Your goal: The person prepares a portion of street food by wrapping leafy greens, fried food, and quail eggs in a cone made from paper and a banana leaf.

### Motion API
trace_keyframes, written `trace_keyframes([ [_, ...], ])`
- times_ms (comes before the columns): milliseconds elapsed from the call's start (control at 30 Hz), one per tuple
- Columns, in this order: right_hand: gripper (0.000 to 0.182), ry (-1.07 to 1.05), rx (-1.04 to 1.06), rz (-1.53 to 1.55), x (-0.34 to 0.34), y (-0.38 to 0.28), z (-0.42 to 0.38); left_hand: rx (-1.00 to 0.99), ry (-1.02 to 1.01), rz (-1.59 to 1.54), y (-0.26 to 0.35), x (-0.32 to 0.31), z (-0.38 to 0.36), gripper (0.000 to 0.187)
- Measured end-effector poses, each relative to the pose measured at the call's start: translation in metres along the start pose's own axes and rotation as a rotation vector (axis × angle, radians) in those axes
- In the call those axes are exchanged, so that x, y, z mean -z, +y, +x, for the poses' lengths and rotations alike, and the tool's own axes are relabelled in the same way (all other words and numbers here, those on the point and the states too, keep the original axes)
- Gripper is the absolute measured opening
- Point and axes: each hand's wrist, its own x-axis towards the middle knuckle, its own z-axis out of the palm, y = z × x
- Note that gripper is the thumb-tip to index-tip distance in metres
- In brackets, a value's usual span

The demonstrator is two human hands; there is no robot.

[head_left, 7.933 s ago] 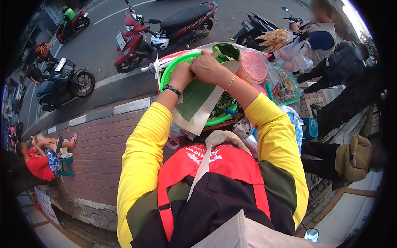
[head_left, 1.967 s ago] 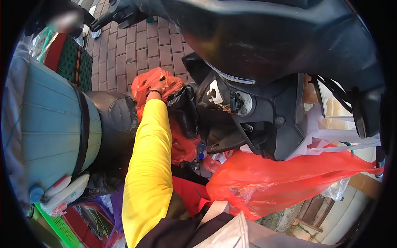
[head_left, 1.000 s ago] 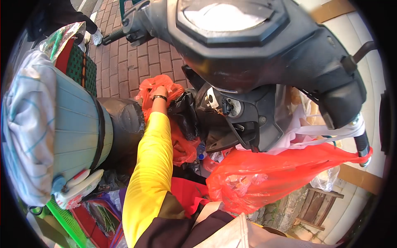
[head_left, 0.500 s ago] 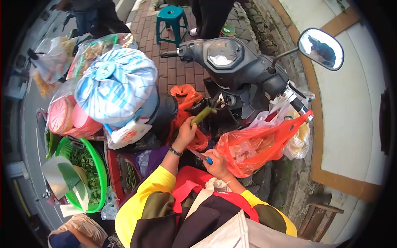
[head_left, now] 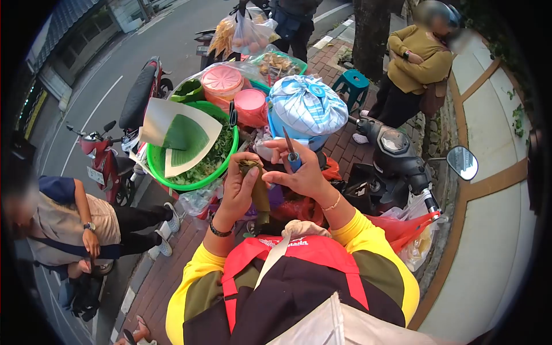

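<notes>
In front of my chest, my left hand (head_left: 237, 187) is closed around an olive-green leaf-wrapped roll (head_left: 262, 201), which hangs down with its upper end between thumb and fingers. My right hand (head_left: 307, 175) sits just beside it, gripping a small knife (head_left: 294, 160) by its blue handle, the blade pointing upward. Beyond the left hand stands a bright green basin (head_left: 190, 187) of leafy greens (head_left: 227, 144). Across its top lies a sheet of paper (head_left: 208, 127) with a piece of banana leaf (head_left: 187, 137) on it.
Behind the hands are a bundle in blue-and-white cloth (head_left: 310, 106), pink-lidded tubs (head_left: 222, 79) and a tray of fried food (head_left: 279, 66). A scooter (head_left: 397, 155) with red bags (head_left: 397, 227) is at right. People stand left (head_left: 80, 213) and far right (head_left: 422, 69).
My view has swung left toward the basin. Both hands have come up and closer together, the left with the leaf-wrapped roll, now pointing downward, and the right with the knife.
</notes>
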Motion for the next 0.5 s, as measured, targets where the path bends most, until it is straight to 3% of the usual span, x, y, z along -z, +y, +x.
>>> trace_keyframes([
  [67,0.028,-0.262,0.086,-0.062,-0.028,0.007,0.028,-0.169,0.091,0.464,0.005,0.025,-0.012,0.017],
  [133,0.024,-0.324,0.133,-0.067,-0.061,0.012,0.047,-0.152,0.227,0.360,0.019,0.048,-0.025,0.017],
  [200,0.022,-0.396,0.328,-0.045,-0.090,0.008,0.070,-0.222,0.360,0.293,0.041,0.061,-0.026,0.017],
  [267,0.016,-0.465,0.297,-0.039,-0.118,0.011,0.087,-0.285,0.482,0.220,0.052,0.087,-0.027,0.017],
  [333,0.017,-0.513,0.153,0.003,-0.143,0.010,0.106,-0.364,0.475,0.739,0.058,0.122,-0.028,0.017],
  [400,0.020,-0.492,0.259,-0.022,-0.172,0.017,0.122,-0.317,0.521,0.695,0.063,0.146,-0.026,0.014],
  [500,0.027,-0.304,0.426,-0.161,-0.211,0.028,0.134,-0.474,0.587,0.654,0.077,0.166,-0.014,0.008],
])
